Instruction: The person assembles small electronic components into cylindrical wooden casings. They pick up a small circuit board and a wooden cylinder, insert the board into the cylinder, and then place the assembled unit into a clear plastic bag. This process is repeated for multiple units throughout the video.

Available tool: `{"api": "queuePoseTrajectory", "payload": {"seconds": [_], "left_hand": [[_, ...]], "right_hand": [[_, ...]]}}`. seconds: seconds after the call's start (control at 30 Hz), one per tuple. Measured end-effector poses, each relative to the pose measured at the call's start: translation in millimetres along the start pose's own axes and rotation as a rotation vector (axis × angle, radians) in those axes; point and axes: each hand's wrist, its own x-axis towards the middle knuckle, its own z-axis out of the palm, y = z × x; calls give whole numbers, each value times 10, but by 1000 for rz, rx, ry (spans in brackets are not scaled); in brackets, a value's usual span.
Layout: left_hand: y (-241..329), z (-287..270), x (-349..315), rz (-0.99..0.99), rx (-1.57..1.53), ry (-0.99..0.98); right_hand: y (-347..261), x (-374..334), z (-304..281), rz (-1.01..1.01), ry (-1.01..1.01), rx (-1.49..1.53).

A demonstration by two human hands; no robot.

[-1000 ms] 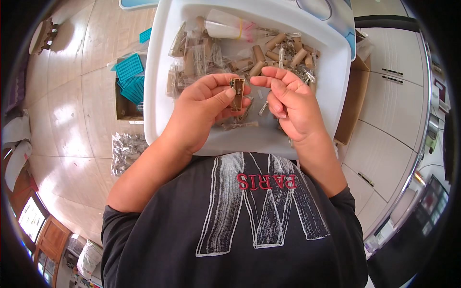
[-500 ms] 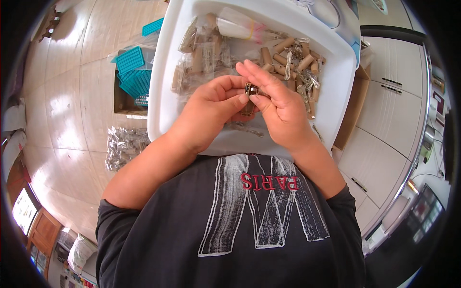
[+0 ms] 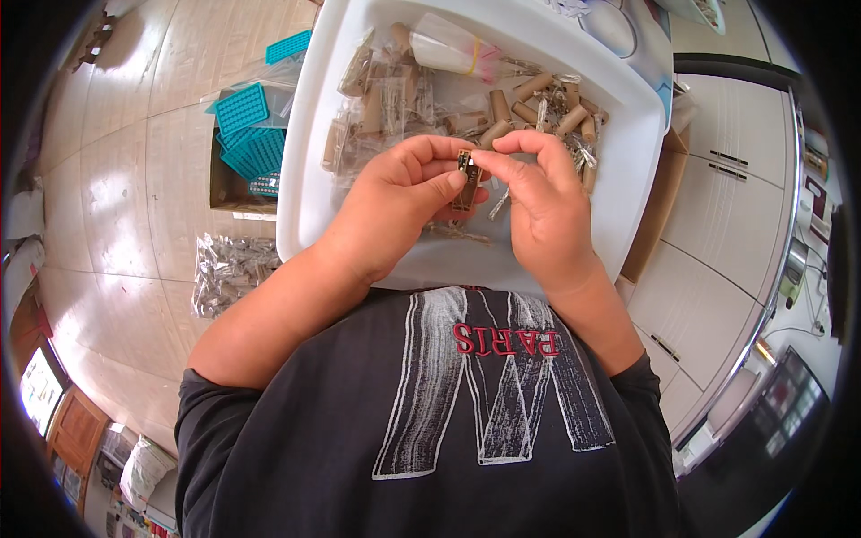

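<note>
My left hand (image 3: 408, 184) is closed on a small narrow piece (image 3: 464, 199), brown with a dark upper end, held upright over the white tub (image 3: 641, 148); its exact kind is unclear. The thumb and fingertips of my right hand (image 3: 543, 193) are pinched together at that upper end. Whether they hold a separate small part I cannot make out. Beyond the hands, loose brown cylinders (image 3: 571, 121) and coiled thin wire bundles (image 3: 587, 160) lie in the tub. Clear bags with brown cylinders (image 3: 369, 108) fill its left side.
A banded stack of clear plastic bags (image 3: 439, 47) lies at the tub's far end. Left of the tub stand teal trays (image 3: 256, 154) in a cardboard box (image 3: 231, 193), with a filled clear bag (image 3: 235, 269) nearer. White cabinets (image 3: 726, 197) line the right side.
My right hand has drawn slightly right, its fingers going from stretched out to bent, with the fingertips at the piece's top. More of the piece shows in my left hand.
</note>
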Motion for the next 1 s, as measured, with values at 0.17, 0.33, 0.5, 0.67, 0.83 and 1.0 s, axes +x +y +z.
{"api": "queuePoseTrajectory", "payload": {"seconds": [0.17,0.33,0.5,0.67,0.83,1.0], "left_hand": [[-15,-25,8,-7,42,0],[1,-18,4,-16,26,9],[9,-12,0,-16,30,23],[17,-11,11,-19,46,19],[-5,-29,19,-18,41,5],[-25,-21,22,6,-8,11]], "right_hand": [[4,-1,-28,-33,-20,16],[153,-21,-46,250,15,588],[234,50,-141,970,-10,1475],[139,19,-137,832,4,1214],[-40,58,-130,673,-46,876],[-79,68,-41,246,-140,419]]}}
